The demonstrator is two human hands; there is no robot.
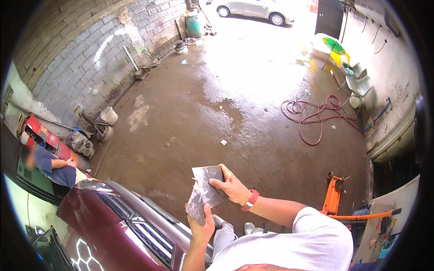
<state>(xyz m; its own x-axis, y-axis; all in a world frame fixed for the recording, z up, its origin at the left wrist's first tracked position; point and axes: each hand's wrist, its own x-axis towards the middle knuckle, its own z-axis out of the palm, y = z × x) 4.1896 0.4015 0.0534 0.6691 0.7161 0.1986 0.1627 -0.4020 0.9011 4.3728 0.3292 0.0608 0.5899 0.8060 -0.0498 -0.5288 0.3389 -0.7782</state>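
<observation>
My right hand (233, 187) is closed on a thin, flat grey plate (204, 174), thumb on top and fingers beneath. A red-banded watch is on that wrist. Lower and to the left, my left hand (202, 226) pinches a second grey plate (194, 207) near its lower edge. The two plates meet or overlap, and a pale, whitish-pink paste (199, 186) is smeared where they come together. Both are held in front of my body, above the wet floor and beside the dark red car (108, 226). Exactly where one plate ends is hard to make out.
The car's hood and grille lie close on my left, with a seated person (58, 167) beyond. An orange floor jack (333, 194) stands to my right. Farther off are a coiled red hose (318, 118), chairs (359, 86), an umbrella (335, 49) and a bucket (109, 115).
</observation>
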